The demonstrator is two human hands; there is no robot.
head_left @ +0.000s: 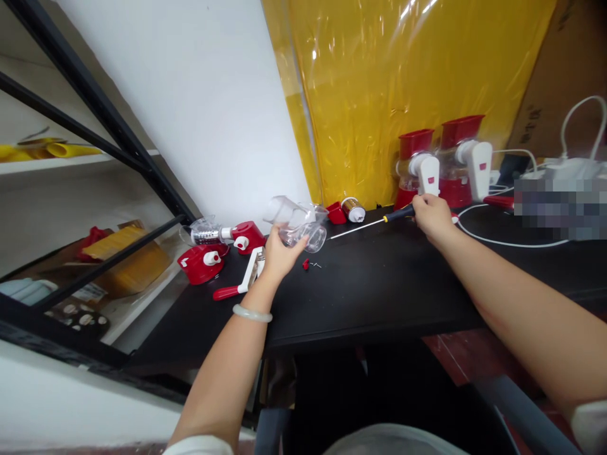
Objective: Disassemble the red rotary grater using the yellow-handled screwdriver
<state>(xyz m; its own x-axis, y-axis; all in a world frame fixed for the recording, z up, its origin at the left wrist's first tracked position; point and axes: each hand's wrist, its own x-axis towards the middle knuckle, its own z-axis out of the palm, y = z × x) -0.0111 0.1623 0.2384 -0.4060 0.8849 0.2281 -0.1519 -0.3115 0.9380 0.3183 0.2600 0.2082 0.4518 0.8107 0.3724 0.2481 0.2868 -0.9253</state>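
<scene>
Black tabletop (374, 284): left fingers (300, 244) partly hide clear housing (294, 219).

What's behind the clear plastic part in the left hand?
Through the clear plastic part: white panel and, lower down, black tabletop. Anything behind the left hand is covered.

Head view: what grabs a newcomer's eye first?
Probably the shiny yellow plastic sheeting filling the upper middle and right of the background. Next, two upright red-and-white plastic hand-crank machines in front of it, at right on the black tabletop. Then, near centre, the left hand holding a clear plastic part, with the right hand gripping a dark-handled screwdriver.
</scene>
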